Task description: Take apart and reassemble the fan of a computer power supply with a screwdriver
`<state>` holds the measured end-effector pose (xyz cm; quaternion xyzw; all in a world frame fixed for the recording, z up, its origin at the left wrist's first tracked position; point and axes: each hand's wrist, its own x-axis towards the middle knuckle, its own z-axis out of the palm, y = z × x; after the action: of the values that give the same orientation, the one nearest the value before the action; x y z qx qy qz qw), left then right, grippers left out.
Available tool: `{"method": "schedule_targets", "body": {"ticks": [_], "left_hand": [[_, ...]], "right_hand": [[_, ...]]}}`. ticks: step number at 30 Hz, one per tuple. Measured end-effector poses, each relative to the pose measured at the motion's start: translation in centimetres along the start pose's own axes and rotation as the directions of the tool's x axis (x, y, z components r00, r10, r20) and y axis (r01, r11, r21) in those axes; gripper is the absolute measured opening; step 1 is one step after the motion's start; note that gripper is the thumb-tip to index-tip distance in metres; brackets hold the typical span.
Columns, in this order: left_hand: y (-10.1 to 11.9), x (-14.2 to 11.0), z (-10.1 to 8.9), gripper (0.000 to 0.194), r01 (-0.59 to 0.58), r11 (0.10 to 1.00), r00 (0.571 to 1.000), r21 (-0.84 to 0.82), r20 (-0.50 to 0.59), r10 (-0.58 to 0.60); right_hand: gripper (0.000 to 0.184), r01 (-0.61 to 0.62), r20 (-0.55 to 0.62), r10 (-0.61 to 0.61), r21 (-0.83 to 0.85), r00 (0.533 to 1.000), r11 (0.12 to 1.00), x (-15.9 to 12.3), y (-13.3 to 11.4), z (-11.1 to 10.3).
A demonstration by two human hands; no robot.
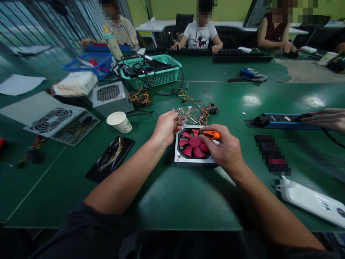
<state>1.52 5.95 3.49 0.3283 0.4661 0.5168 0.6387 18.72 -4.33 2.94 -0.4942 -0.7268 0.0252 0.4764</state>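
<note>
In front of me on the green table sits a power supply (181, 162) with a red fan (194, 142) facing up. My right hand (228, 145) is closed around an orange-and-black screwdriver (211, 134), held over the fan's right side. A round wire fan grille (189, 115) is at the far edge of the power supply, and my left hand (167, 127) pinches its left side. Whether the grille rests on anything is hard to see. Behind it, a bundle of coloured cables (206, 113) runs across the table.
At left are a paper cup (120, 121), a grey power supply (111, 95), an opened metal case (61, 120) and a black panel (110, 158). A green basket (153, 83) of cables stands behind. To the right lie a blue power strip (280, 121), another person's hand (329, 118) and a white power strip (314, 201).
</note>
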Motion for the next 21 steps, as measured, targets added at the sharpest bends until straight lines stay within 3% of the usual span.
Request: {"method": "schedule_targets", "body": {"ticks": [4, 8, 16, 21], "left_hand": [[-0.3, -0.2, 0.1, 0.009, -0.055, 0.998, 0.998, 0.018, 0.009, 0.054], [-0.4, -0.5, 0.3, 0.009, -0.095, 0.994, 0.995, 0.045, 0.031, 0.094], [-0.1, -0.6, 0.4, 0.015, -0.063, 0.997, 0.998, 0.055, 0.031, 0.062], [-0.1, -0.7, 0.4, 0.016, -0.073, 0.995, 0.997, 0.065, 0.026, 0.071]], "right_hand": [[0.03, -0.153, -0.106, 0.188, 0.279, 0.976, 0.948, 0.4, -0.4, -0.3], [0.03, -0.309, -0.053, 0.411, 0.575, 0.91, 0.758, 0.9, -0.6, -0.4], [0.029, -0.366, 0.046, 0.427, 0.603, 0.903, 0.709, 0.7, -1.2, -0.1], [0.031, -0.451, 0.07, 0.526, 0.618, 0.847, 0.644, 1.1, -0.1, -0.2]]}}
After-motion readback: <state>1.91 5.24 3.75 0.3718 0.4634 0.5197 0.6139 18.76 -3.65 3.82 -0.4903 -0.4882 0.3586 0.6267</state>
